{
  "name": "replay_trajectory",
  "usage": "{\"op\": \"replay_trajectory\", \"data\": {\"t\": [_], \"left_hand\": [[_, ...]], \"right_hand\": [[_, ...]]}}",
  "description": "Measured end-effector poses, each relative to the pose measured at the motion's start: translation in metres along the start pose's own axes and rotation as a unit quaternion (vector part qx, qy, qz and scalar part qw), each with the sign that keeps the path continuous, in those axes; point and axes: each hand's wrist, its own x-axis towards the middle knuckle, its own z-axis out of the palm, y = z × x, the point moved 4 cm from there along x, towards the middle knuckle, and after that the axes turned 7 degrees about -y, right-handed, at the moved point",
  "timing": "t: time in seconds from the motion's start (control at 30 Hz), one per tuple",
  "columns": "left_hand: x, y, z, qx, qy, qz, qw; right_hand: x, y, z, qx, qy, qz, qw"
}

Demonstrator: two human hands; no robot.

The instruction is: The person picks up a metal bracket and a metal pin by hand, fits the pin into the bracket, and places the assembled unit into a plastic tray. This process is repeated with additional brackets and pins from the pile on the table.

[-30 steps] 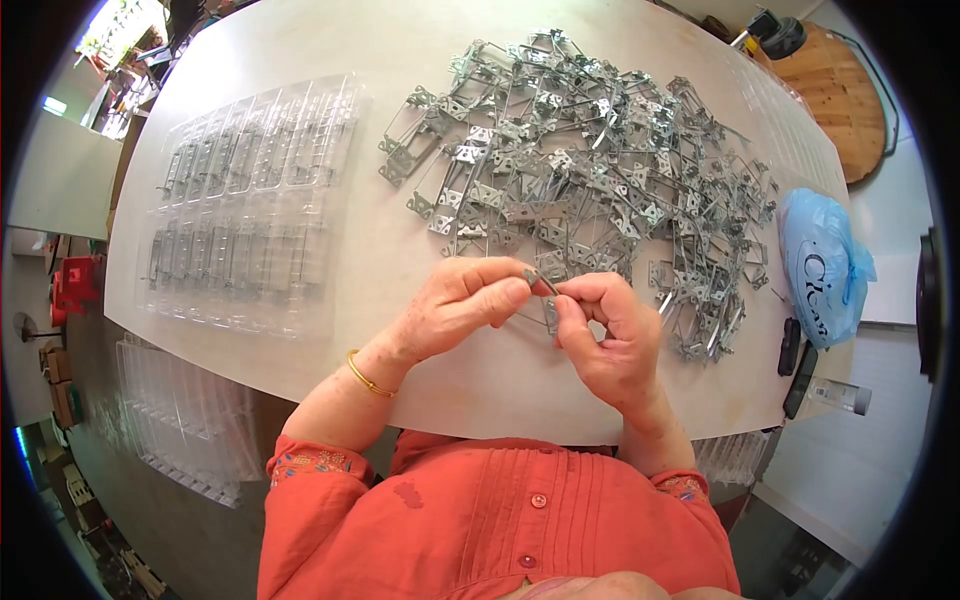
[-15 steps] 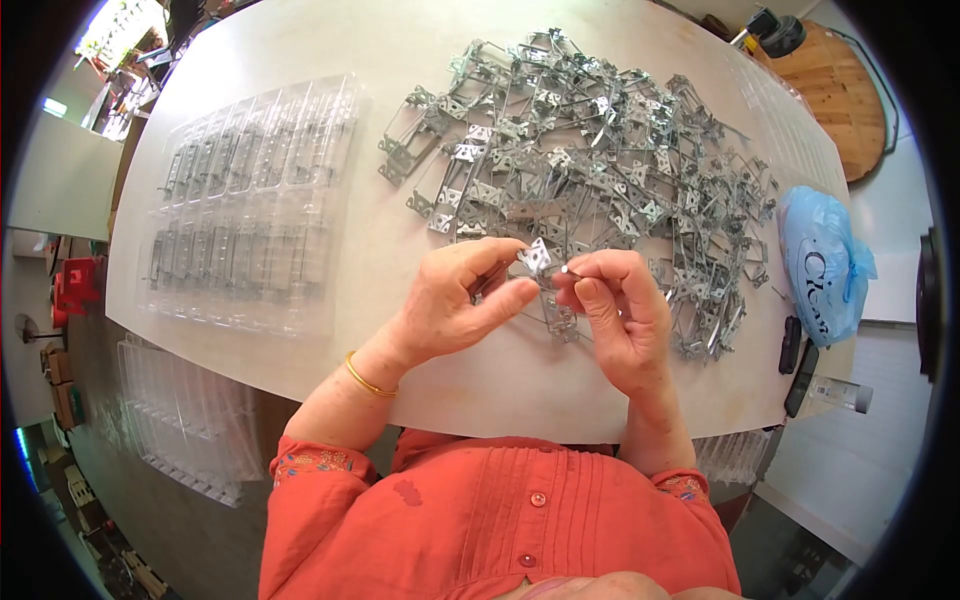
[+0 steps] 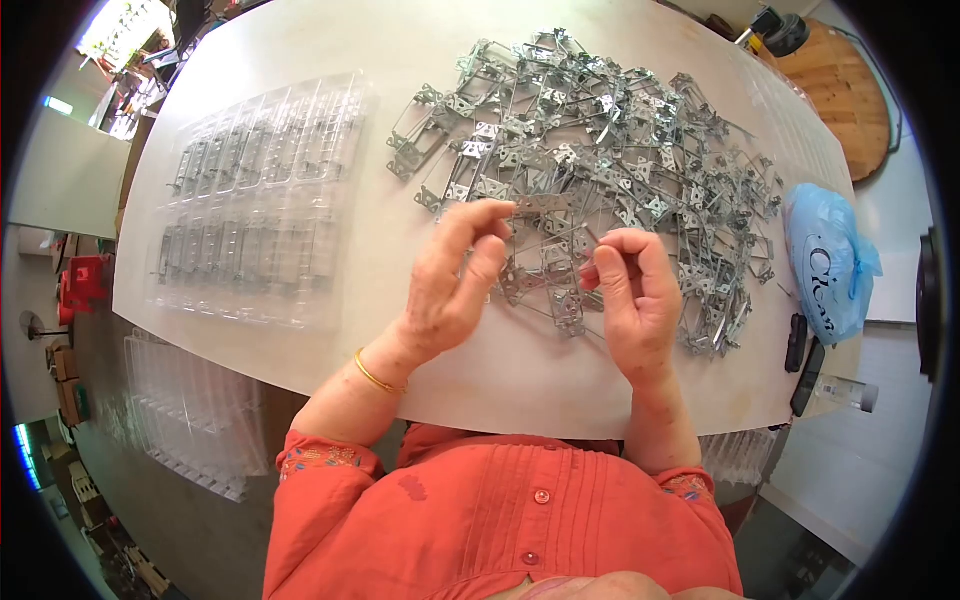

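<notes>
My left hand (image 3: pixel 452 275), with a gold bangle at the wrist, hovers at the near left edge of a heap of metal bracket-and-rod parts (image 3: pixel 600 130). Its fingers are curved and its thumb stands apart, with nothing visible between them. To its right, my right hand (image 3: pixel 638 305) pinches with thumb and forefinger. A thin metal rod (image 3: pixel 590 235) juts up and left from those fingertips; its lower end is hidden by the hand. Between both hands lie loose metal brackets (image 3: pixel 568 312) at the heap's near edge.
Clear plastic trays (image 3: pixel 345 215) holding rows of metal parts lie on the left of the white table (image 3: pixel 480 385). A blue plastic bag (image 3: pixel 828 262), black objects (image 3: pixel 795 343) and a clear bottle (image 3: pixel 846 392) are at the right edge. More clear trays (image 3: pixel 190 410) stand below table level.
My left hand has let go of the metal bracket, moved slightly back and opened. My right hand, still pinching the rod, has shifted a little to the right.
</notes>
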Motion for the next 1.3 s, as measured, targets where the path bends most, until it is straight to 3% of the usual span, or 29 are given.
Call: {"op": "replay_trajectory", "data": {"t": [0.07, 0.2, 0.4, 0.57, 0.63, 0.8, 0.87, 0.93, 1.0, 1.13, 1.3], "left_hand": [[-0.004, -0.015, -0.008, -0.056, 0.031, -0.1, 0.993], [0.001, -0.007, -0.007, 0.049, -0.025, -0.016, 0.998], [0.001, -0.001, 0.004, 0.09, -0.053, 0.042, 0.994], [0.0, -0.005, 0.002, 0.051, -0.045, 0.004, 0.998], [-0.001, -0.011, 0.002, 0.025, -0.02, -0.033, 0.999], [0.001, -0.015, -0.003, -0.015, 0.054, -0.093, 0.994], [0.001, -0.008, -0.009, -0.045, 0.082, -0.125, 0.988], [0.003, 0.007, -0.016, -0.041, 0.087, -0.155, 0.983], [0.004, 0.025, -0.028, -0.025, 0.098, -0.151, 0.983], [0.0, 0.035, -0.065, 0.01, 0.146, -0.126, 0.981], [0.002, 0.04, -0.152, 0.115, 0.23, -0.155, 0.954]], "right_hand": [[0.002, -0.001, -0.003, -0.013, 0.007, -0.019, 1.0], [0.004, 0.001, -0.004, 0.01, 0.026, -0.019, 0.999], [0.001, 0.001, -0.003, -0.015, 0.02, -0.028, 0.999], [0.006, 0.002, 0.001, -0.013, 0.027, -0.054, 0.998], [0.007, -0.005, -0.005, -0.136, 0.072, -0.156, 0.976], [-0.007, -0.004, 0.004, -0.059, 0.027, -0.142, 0.988], [-0.013, -0.003, 0.021, 0.003, -0.06, -0.086, 0.994], [-0.017, -0.014, 0.035, -0.013, -0.082, -0.087, 0.993], [-0.024, -0.019, 0.052, -0.089, -0.189, -0.096, 0.973], [-0.047, -0.018, 0.087, -0.177, -0.307, -0.179, 0.918], [-0.079, -0.003, 0.112, -0.155, -0.394, -0.243, 0.873]]}}
